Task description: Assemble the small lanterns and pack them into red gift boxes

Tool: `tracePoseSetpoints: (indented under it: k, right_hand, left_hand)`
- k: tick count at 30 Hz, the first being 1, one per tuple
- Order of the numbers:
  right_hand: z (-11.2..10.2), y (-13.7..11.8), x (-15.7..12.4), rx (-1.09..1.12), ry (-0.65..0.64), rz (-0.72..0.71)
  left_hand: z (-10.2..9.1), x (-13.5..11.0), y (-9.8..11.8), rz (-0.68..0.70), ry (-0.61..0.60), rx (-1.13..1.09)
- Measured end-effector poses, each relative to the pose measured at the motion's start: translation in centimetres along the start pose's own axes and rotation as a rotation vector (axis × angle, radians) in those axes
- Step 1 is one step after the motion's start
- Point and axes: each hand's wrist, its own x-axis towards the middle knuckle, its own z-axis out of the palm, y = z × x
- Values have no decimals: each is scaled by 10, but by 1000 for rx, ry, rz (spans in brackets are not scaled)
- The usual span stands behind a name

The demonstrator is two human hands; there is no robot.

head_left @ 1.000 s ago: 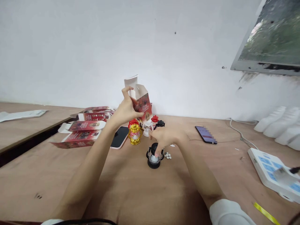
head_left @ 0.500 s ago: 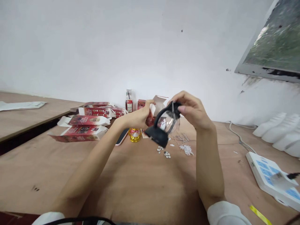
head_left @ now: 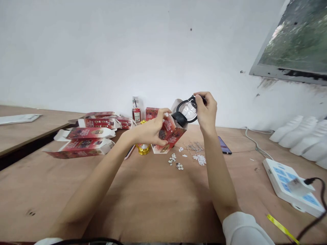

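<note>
My left hand [head_left: 150, 131] is wrapped round a red printed cardboard box [head_left: 171, 131], tilted with its open end up and to the right. In my right hand [head_left: 207, 110] is a round black-framed lantern-like ornament [head_left: 180, 119] with a clear middle, pinched by its narrow top end. The ornament's wide black base is at the box's open end; how far inside it reaches I cannot tell. A gold-coloured ornament [head_left: 143, 149] stands beside my left hand, partly hidden by it. Below the box lie small round button cells [head_left: 179, 166].
White plastic bits [head_left: 200, 159] and metal wire pieces [head_left: 195, 147] lie near my right forearm. Several red boxes [head_left: 87, 144] lie at left. A phone [head_left: 224, 145], a power strip [head_left: 291, 187] and a yellow strip [head_left: 281, 227] are at right. A small bottle [head_left: 136, 110] stands by the wall.
My right hand has turned the black ornament and brought its base to the box's open end. My left hand has brought the box nearer and tilted it towards the ornament.
</note>
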Motion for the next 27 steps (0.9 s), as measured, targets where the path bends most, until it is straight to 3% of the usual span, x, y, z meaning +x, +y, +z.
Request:
tracePoseSetpoints:
  k: [3,12,24,27]
  right_hand:
    - [0,-5,-6,-139,9,-80]
    - [27,-22,-23,-248,-205,-192]
    - [3,-31,-19,-61,-552,-171]
    - [-1,-26,-14,84,-550,-155]
  left_hand:
    - [-2,3,5,-32,-154,-49]
    - [-3,5,-2,-85,-95,-203]
    - [-5,9,-3,-27,-27,-228]
    - [-6,9,-4,-25,-42,-192]
